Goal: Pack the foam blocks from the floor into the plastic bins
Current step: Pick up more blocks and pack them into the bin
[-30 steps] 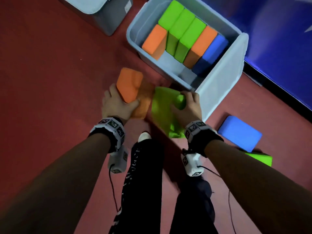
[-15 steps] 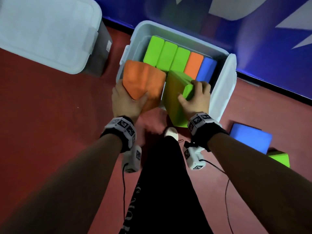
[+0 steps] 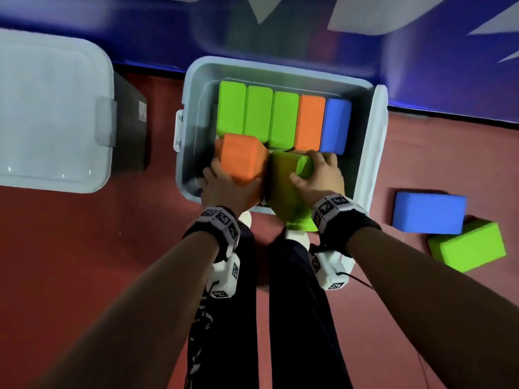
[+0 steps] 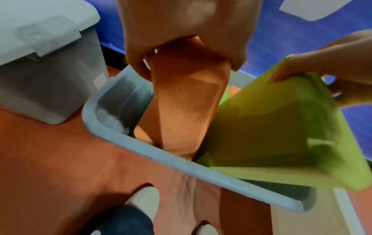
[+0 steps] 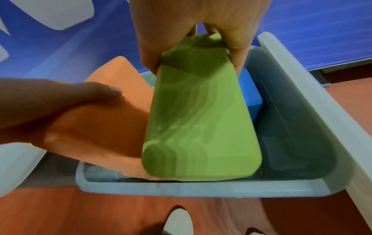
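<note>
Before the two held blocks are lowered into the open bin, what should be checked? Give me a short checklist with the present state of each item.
1. Left hand grips the orange block: ok.
2. Right hand grips the green block: ok.
3. Both blocks are over the open bin: ok.
4. Free space in front of the standing row: ok on the right in the right wrist view; under the blocks, cannot tell.
5. All floor blocks packed: not ok; a blue block and another green block remain.
</note>
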{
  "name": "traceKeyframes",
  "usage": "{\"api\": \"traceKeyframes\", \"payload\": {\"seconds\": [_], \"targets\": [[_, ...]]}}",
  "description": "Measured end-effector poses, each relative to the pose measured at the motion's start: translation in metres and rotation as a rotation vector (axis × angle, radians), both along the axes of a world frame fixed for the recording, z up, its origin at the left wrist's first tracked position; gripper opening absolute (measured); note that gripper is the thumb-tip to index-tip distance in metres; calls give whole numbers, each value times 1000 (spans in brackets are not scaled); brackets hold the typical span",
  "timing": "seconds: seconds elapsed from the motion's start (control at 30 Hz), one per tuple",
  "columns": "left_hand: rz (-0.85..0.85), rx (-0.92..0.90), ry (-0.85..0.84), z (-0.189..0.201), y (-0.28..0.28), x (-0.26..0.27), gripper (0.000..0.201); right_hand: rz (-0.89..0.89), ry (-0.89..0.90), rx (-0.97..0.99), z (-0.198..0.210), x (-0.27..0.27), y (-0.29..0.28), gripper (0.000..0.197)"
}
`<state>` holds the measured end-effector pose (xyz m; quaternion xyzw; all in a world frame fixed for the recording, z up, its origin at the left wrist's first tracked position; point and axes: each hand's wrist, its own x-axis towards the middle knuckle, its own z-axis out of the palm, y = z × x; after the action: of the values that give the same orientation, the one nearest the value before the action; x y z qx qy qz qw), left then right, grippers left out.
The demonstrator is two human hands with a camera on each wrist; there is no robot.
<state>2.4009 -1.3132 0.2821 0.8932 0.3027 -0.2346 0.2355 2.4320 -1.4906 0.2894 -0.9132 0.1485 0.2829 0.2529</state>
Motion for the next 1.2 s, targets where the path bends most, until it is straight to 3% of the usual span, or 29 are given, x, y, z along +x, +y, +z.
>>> {"api": "traceKeyframes", "payload": {"seconds": [0.3,0.53,0.63,0.8,0.87,1.0,1.07,1.2], "targets": [[-122,-27,28,-44,-9,43,108,16,114,-74,-43,17,26,68],[-175,-61,89,-74,-8,22,119,-89,80,-20,-83,31,41,78],[-224,-80,58,-88,1,17,112,-179,72,35,-101,32,39,75],[-327,-197,140,-112,19,20,90,-145,196,140,-121,26,37,55],[-389,-140,150,-123,25,24,93,-229,220,179,-129,24,39,55],[-690,54,78,-138,27,31,102,-443,306,191,-141,32,36,61],[-795,83,122,-145,26,33,105,-428,357,190,-151,38,35,60],[-847,101,142,-156,29,28,106,-367,415,149,-165,38,33,60]]}}
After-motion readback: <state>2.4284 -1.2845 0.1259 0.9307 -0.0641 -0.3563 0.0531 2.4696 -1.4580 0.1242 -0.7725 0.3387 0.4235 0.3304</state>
